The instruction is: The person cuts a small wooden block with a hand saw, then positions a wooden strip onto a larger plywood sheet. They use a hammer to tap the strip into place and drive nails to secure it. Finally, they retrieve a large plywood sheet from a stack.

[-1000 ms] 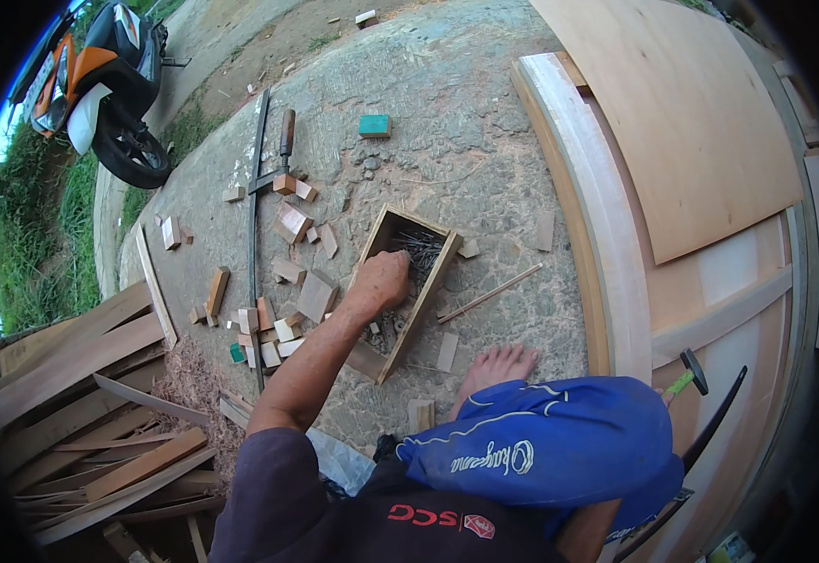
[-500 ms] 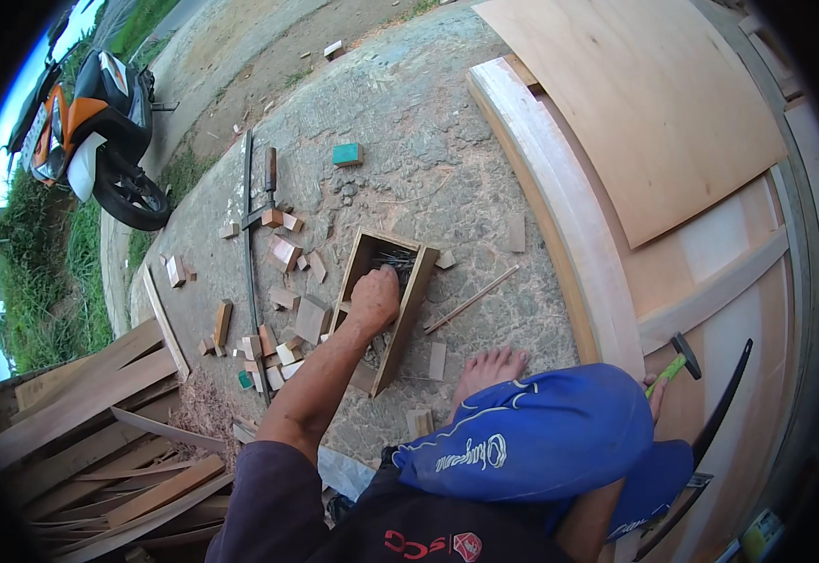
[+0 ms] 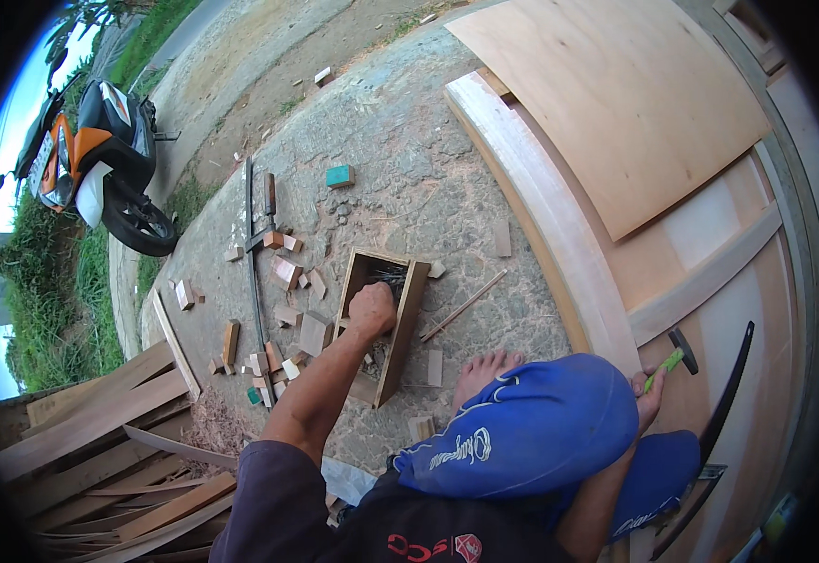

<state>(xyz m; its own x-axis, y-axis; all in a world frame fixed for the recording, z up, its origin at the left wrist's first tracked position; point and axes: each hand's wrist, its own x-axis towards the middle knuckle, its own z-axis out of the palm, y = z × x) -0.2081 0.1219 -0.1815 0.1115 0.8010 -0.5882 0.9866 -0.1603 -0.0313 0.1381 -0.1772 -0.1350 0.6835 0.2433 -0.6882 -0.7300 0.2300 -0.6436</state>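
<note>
My left hand (image 3: 373,309) reaches down into a narrow wooden box (image 3: 404,330), its fingers bent and closed among a heap of dark nails (image 3: 391,275). Whatever the fingertips pinch is hidden by the hand. The box has compartments and stands on the rough concrete in front of me. Over on the right, beside my knee, my right hand (image 3: 649,399) is wrapped round the green handle of a hammer (image 3: 678,357). The hammer's dark head points away from me, above a pale wooden panel. Near it lies a handsaw (image 3: 721,399) with a long black blade.
Wood offcuts (image 3: 315,333) and a green block (image 3: 340,176) lie about the concrete, with a long metal bar clamp (image 3: 252,253) left of the box. A framed wooden panel (image 3: 559,206) bearing a plywood sheet (image 3: 616,103) spans the right. Planks (image 3: 99,422) pile lower left; a motorbike (image 3: 99,159) stands beyond.
The view has shifted slightly. My left hand stays in the box, a little deeper toward the nails' near side. More of my right hand shows on the hammer handle.
</note>
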